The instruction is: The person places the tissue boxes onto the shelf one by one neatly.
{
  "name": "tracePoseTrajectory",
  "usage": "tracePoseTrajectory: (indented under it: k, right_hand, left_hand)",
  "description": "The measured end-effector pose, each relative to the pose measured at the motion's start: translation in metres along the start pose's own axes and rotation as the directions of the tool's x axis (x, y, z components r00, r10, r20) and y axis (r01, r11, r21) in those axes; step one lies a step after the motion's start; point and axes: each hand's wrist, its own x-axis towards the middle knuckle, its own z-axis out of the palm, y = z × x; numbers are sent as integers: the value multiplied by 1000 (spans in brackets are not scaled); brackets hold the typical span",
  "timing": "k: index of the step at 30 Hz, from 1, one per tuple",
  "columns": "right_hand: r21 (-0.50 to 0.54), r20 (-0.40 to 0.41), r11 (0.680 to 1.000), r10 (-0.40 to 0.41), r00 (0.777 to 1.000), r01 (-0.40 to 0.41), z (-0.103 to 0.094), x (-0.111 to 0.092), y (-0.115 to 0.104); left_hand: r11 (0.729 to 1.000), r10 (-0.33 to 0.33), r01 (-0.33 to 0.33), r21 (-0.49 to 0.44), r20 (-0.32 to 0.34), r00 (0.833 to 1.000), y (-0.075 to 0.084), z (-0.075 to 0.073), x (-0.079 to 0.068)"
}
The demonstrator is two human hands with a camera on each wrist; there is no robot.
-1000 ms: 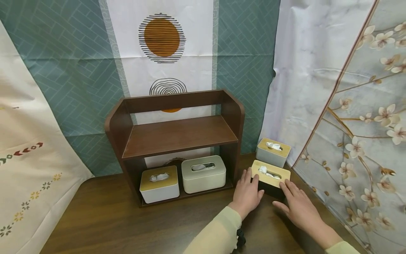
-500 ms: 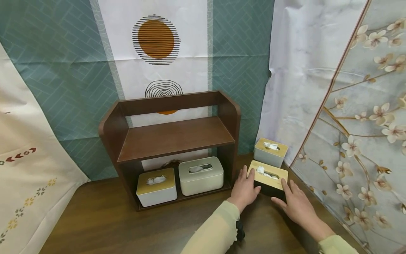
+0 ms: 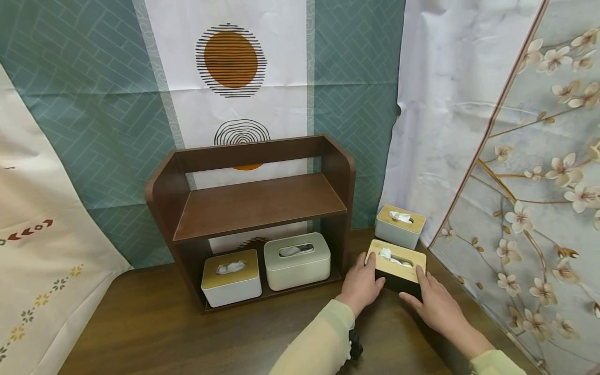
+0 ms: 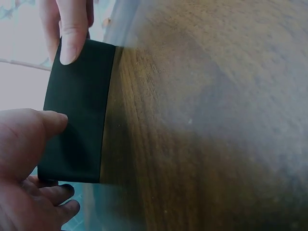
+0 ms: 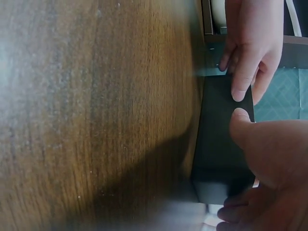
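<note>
A black tissue box (image 3: 398, 282) with a pale wooden lid stands on the table at the right, a white tissue in its slot. My left hand (image 3: 362, 284) holds its left end, and my right hand (image 3: 440, 304) holds the right end. In the left wrist view, the left thumb (image 4: 55, 120) lies on the black front while other fingers bend around the end. The right wrist view has the right thumb (image 5: 239, 118) on that front face, with fingers around the near end. A grey tissue box (image 3: 398, 234) with a wooden lid stands just behind it.
Left of the hands stands a dark brown two-tier shelf (image 3: 262, 205). Its lower tier holds a white wooden-lidded tissue box (image 3: 233, 291) and a cream tissue box (image 3: 300, 273). A floral curtain (image 3: 529, 208) borders the table (image 3: 187, 344) on the right.
The head view has shifted slightly, so the scene sits a little further left. Both hands stay at the black tissue box's ends; its place beside the grey box is almost the same.
</note>
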Motion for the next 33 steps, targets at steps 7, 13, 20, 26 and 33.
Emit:
tracePoseTrajectory:
  k: [7,13,20,26,33]
  right_hand:
    - [18,6,1000,19,1000,-19,2,-1,0]
    - [36,30,997,62,998,-64,0,0,-3]
    - [30,11,996,85,996,-85,-9,-4,-8]
    - [41,1,994,106,994,-106,-20,-14,-16]
    - [61,-61,995,88,994,-84,-34,-22,-30]
  left_hand:
    - [1000,-7,7,-9,1,1000,-1,1,-2]
    - [1000,3,-3,-18,1,1000,3,-3,-8]
    - [999,3,-4,-36,-37,999,9,-11,-21]
    - [998,56,-59,-22,-111,992,12,-23,-36]
    - [985,166,-147,90,-265,950,14,-42,-52]
